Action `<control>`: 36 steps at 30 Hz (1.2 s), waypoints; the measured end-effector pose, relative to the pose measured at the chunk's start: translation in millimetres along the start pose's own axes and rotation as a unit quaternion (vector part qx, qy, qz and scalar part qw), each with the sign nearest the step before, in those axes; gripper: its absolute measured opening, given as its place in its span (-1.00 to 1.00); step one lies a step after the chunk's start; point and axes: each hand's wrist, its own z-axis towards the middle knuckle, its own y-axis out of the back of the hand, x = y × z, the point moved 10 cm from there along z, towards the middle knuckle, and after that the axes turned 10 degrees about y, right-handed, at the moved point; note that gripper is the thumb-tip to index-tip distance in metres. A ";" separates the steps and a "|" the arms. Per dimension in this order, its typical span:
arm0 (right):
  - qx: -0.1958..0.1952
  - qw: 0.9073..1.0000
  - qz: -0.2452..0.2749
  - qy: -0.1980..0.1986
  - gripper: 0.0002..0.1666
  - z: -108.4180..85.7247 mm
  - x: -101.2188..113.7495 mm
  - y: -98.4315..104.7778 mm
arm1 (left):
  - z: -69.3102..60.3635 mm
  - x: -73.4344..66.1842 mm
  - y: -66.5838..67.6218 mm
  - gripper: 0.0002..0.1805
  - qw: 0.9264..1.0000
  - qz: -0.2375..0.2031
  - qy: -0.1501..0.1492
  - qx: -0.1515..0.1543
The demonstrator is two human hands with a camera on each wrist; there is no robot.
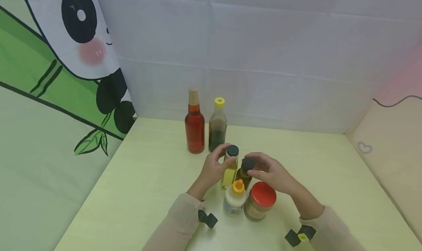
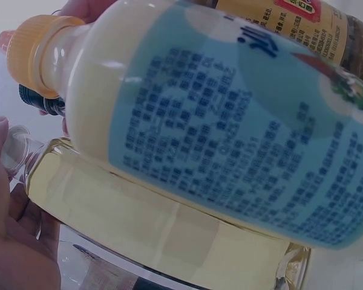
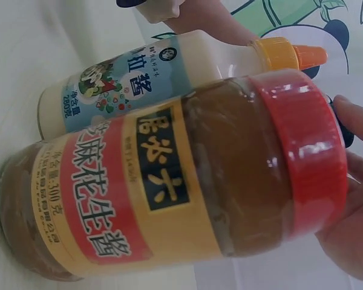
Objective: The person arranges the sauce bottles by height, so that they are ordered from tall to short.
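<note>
My left hand [image 1: 212, 167] holds a clear bottle of yellow oil [image 1: 228, 177] near its neck, thumb on one side and fingers on the other. My right hand [image 1: 273, 173] grips a smaller brown bottle with a black cap [image 1: 248, 164] near its top; much of this bottle is hidden. In front of them stand a white salad dressing squeeze bottle [image 1: 234, 202] with an orange nozzle cap and a peanut butter jar [image 1: 258, 203] with a red lid. Their labels fill much of the wrist views, where the dressing bottle [image 2: 230, 115] partly covers the oil bottle [image 2: 127, 211].
Behind the hands, a tall bottle of red liquid [image 1: 195, 132] and a yellow-capped bottle of dark liquid [image 1: 217, 128] stand side by side. The pale table [image 1: 132, 192] meets a white cloth backdrop [image 1: 263, 67] at its far edge. Printed cloth hangs at both sides.
</note>
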 end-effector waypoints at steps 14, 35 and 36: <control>-0.025 0.999 0.026 -0.003 -0.54 3.0 -6.7 -2.5 | 7.1 30.9 -0.7 -0.58 1.000 -0.015 -0.017 -0.005; -0.036 0.999 0.019 -0.002 -0.54 2.7 -8.0 -3.0 | 4.8 20.3 -0.1 -0.58 1.000 -0.003 0.004 -0.003; -0.035 0.999 0.018 0.000 -0.54 2.5 -7.9 -3.2 | 4.3 18.5 0.2 -0.57 1.000 -0.002 0.006 -0.003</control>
